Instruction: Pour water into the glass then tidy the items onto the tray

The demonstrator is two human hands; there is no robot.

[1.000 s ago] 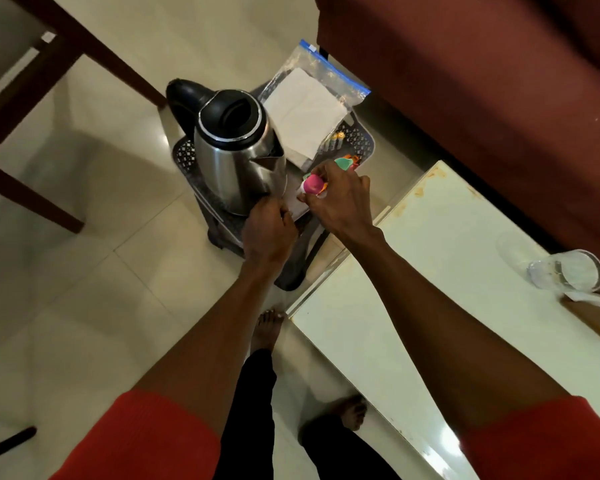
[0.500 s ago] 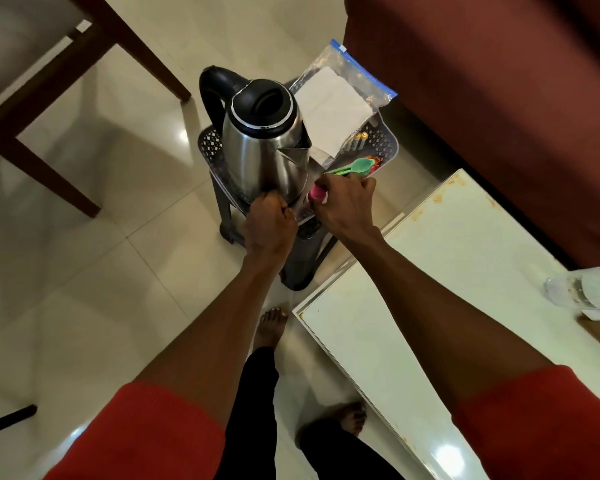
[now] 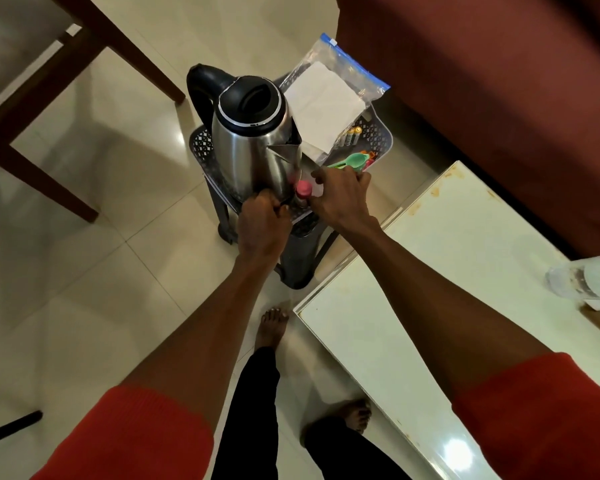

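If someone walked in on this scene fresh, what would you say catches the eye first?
The shiny steel kettle with its black lid stands on the dark perforated tray at centre, with the left hand at its base and the right hand beside a small pink-capped bottle. Behind the kettle lies a clear zip bag holding white paper. Far right, a clear glass sits on the white table.

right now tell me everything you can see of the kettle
The kettle is a polished steel electric kettle with a black lid, shut, and a black handle arching off its far-left side. Its pointed spout faces right, toward the zip bag. It stands upright on the grey perforated tray. The left hand touches its lower front; a pink-capped bottle sits right beside it.
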